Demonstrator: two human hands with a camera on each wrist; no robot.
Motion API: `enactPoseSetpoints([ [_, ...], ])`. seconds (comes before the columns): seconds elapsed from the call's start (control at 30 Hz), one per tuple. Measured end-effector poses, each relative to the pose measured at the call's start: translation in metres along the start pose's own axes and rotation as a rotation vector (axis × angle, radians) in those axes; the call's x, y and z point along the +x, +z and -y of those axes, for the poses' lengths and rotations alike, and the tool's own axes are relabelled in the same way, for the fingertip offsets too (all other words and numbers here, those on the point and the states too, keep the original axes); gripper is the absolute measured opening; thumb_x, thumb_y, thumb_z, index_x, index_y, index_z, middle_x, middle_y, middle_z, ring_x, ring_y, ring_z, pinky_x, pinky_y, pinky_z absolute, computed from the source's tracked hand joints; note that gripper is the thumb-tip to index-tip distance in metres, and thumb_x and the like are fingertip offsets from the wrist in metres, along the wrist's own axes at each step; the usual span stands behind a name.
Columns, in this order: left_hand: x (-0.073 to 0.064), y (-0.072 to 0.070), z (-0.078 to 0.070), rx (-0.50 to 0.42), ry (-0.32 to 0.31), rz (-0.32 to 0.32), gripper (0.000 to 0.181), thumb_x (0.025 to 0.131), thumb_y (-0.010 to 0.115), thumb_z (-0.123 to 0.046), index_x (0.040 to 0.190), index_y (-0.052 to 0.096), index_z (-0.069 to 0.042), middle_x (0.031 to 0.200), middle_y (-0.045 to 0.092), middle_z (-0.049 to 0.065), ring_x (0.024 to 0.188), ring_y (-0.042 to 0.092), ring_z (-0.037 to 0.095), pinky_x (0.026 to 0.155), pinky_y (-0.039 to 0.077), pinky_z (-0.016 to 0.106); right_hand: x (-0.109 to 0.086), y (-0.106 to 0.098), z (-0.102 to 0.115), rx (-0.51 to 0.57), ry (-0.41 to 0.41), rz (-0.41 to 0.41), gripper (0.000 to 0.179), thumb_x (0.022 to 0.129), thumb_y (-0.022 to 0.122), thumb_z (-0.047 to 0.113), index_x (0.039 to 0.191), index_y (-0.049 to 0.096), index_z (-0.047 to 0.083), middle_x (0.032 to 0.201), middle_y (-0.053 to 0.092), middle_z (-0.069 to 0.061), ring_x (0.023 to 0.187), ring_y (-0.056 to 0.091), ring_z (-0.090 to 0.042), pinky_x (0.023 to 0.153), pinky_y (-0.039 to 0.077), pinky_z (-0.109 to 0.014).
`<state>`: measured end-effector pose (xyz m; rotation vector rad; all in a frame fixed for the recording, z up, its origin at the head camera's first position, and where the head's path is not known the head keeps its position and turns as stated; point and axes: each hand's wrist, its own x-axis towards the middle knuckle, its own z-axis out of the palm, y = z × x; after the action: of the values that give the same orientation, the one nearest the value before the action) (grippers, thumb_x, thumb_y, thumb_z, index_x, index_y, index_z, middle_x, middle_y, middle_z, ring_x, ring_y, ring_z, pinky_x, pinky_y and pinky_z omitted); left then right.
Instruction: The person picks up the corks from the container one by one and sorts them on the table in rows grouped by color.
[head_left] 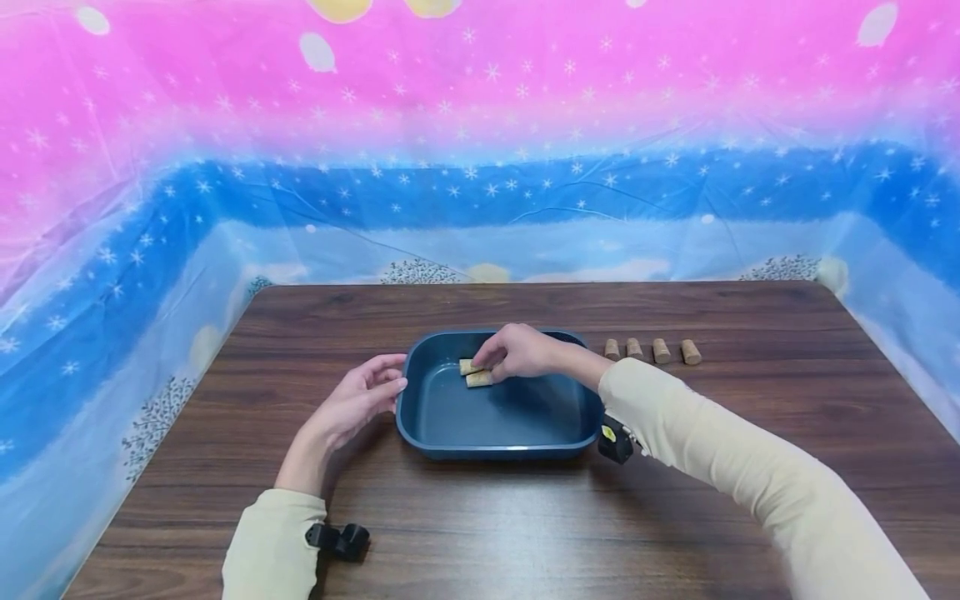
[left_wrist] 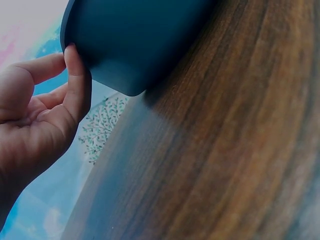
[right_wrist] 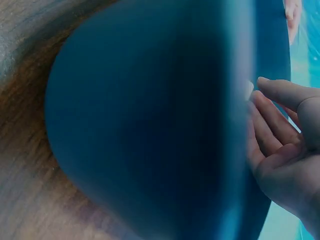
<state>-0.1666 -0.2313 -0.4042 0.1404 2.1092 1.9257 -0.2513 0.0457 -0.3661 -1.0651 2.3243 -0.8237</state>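
A deep rectangular basin (head_left: 480, 452), dark blue with rounded corners, stands on the table. At its left end my left hand (head_left: 365, 398) holds the rim between thumb and fingertips; the left wrist view shows this hand (left_wrist: 45, 107) against the outer wall (left_wrist: 125, 55). Two pale corks lie side by side on the basin floor, the farther cork (head_left: 467, 367) and the nearer cork (head_left: 477, 380). Reaching in over the right side, my right hand (head_left: 517, 352) pinches the nearer cork at its right end. In the right wrist view, the basin's rim hides part of the fingertips (right_wrist: 263, 82).
Several more corks stand in a row behind and right of the basin, the outermost cork (head_left: 690, 352) beyond my right forearm. The brown wooden table (head_left: 480, 533) meets a pink and blue snowflake cloth (head_left: 480, 183) at its back and sides.
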Motion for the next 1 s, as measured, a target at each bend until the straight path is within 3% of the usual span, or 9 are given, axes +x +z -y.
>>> enactPoseSetpoints([
  [0.27, 0.0, 0.001, -0.002, 0.002, -0.01, -0.008, 0.049, 0.099, 0.054, -0.007, 0.143, 0.035, 0.004, 0.107, 0.053, 0.016, 0.084, 0.06, 0.016, 0.079, 0.054, 0.028, 0.002, 0.004, -0.002, -0.067, -0.006, 0.006, 0.028, 0.087, 0.068, 0.0, 0.115, 0.07, 0.002, 0.107, 0.07, -0.008, 0.097, 0.065, -0.016, 0.083, 0.052, -0.028],
  [0.63, -0.001, 0.001, -0.002, 0.01, -0.022, -0.013, 0.05, 0.099, 0.054, -0.008, 0.143, 0.035, 0.003, 0.109, 0.053, 0.017, 0.086, 0.059, 0.017, 0.08, 0.053, 0.027, 0.004, 0.013, 0.0, -0.129, -0.01, 0.066, 0.034, 0.085, 0.071, 0.0, 0.118, 0.069, 0.005, 0.105, 0.069, -0.006, 0.08, 0.064, -0.01, 0.067, 0.05, -0.022],
  [0.8, -0.001, 0.001, -0.002, 0.014, -0.02, -0.011, 0.05, 0.099, 0.055, -0.009, 0.143, 0.035, 0.003, 0.109, 0.053, 0.017, 0.087, 0.059, 0.017, 0.081, 0.053, 0.028, 0.006, 0.02, 0.002, -0.098, 0.021, 0.076, 0.038, 0.084, 0.073, 0.001, 0.122, 0.066, 0.004, 0.119, 0.064, -0.008, 0.087, 0.064, -0.011, 0.072, 0.052, -0.022],
  [1.0, -0.001, 0.0, -0.002, 0.016, -0.015, -0.011, 0.05, 0.099, 0.055, -0.009, 0.143, 0.035, 0.003, 0.109, 0.053, 0.017, 0.087, 0.059, 0.016, 0.081, 0.053, 0.028, 0.007, 0.025, 0.005, -0.081, 0.026, 0.06, 0.036, 0.085, 0.07, -0.002, 0.121, 0.066, 0.003, 0.122, 0.062, -0.008, 0.096, 0.063, -0.016, 0.077, 0.052, -0.024],
])
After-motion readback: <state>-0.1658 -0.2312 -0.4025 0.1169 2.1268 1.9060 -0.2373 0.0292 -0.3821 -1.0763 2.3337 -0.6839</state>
